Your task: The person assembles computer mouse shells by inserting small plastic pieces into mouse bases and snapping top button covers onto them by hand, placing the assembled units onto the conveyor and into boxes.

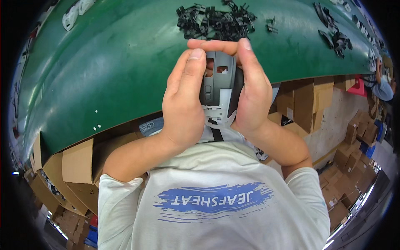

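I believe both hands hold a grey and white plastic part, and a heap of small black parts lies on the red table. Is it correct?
Not quite: the head view shows a green table, not red. The left hand and right hand hold the grey and white plastic part, and the black heap lies there.

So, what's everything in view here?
table: one, green, across the top
moulded shell: one, grey and white, centre, held
small parts: many, black, piled top centre and upper right
white parts: two or more, white, table's upper left
cardboard boxes: many, brown, below the table, left and right
coloured items: several, red and blue, among the boxes
co-worker: one, pale blue top, far right
shirt: one, white with blue print, lower middle
left hand: one, bare, shell's left side
right hand: one, bare, shell's right side
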`<state>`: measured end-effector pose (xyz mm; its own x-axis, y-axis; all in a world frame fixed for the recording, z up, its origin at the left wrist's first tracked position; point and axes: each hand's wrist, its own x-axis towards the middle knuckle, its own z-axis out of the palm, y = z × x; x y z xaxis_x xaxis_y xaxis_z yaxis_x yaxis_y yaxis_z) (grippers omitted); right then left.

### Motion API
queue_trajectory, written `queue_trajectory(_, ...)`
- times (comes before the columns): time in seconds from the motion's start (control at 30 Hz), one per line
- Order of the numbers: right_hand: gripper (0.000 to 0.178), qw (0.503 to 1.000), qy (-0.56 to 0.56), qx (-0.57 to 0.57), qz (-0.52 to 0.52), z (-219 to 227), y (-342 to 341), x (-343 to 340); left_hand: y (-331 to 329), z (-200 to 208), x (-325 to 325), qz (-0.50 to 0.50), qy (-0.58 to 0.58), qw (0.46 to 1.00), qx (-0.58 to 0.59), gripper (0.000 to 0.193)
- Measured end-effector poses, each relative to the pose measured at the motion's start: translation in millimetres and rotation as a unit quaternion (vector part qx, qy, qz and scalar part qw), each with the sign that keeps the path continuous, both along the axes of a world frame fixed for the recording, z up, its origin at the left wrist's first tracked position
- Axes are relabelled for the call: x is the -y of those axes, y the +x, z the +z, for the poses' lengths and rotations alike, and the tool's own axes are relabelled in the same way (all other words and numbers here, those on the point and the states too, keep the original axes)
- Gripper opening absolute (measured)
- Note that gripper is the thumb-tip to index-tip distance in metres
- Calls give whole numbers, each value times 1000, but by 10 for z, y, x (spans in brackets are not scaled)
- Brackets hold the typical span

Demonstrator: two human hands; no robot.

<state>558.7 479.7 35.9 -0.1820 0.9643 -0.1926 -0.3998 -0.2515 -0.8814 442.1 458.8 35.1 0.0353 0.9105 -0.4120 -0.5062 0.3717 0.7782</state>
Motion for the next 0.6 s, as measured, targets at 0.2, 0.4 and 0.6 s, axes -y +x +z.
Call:
queue_trajectory(0.2,61,968,-157,-192,36,53,-11,-75,-75,131,-81,27,-107,981,158,33)
queue_trajectory(0.4,60,984,-109,-125,71,79,22,-94,-204,56,41,-64,16,997,27,35)
queue_trajectory(0.6,58,987,-37,-140,69,64,-3,-10,-222,5,214,-71,249,957,-131,39)
